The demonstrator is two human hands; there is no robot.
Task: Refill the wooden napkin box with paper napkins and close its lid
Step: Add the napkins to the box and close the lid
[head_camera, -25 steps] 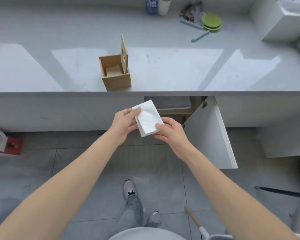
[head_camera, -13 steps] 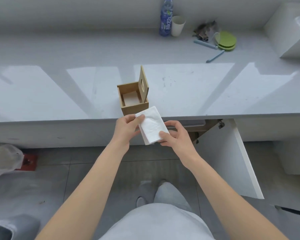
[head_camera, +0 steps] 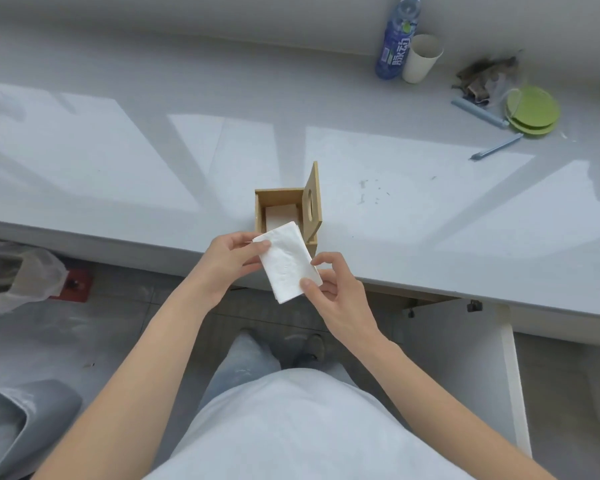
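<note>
A small wooden napkin box [head_camera: 260, 206] stands at the front edge of the grey counter [head_camera: 153, 161]. Its lid [head_camera: 311, 199], with an oval slot, stands upright on the right side. A pale pad shows inside the box. A stack of white paper napkins [head_camera: 289, 263] is held just in front of the box, overlapping its near wall. My left hand [head_camera: 229, 259] pinches the stack's upper left corner. My right hand [head_camera: 333, 289] holds its lower right edge with thumb and fingers.
A blue water bottle [head_camera: 395, 39], a paper cup [head_camera: 421, 58], green lids [head_camera: 532, 110], a rag and blue pens lie at the counter's back right. An open white cabinet door [head_camera: 465, 358] hangs below on the right. A bagged bin [head_camera: 14, 275] stands on the floor at left.
I have stepped closer to the counter. Both hands have carried the napkin stack up and forward until it overlaps the box's near wall. The lid stays upright.
</note>
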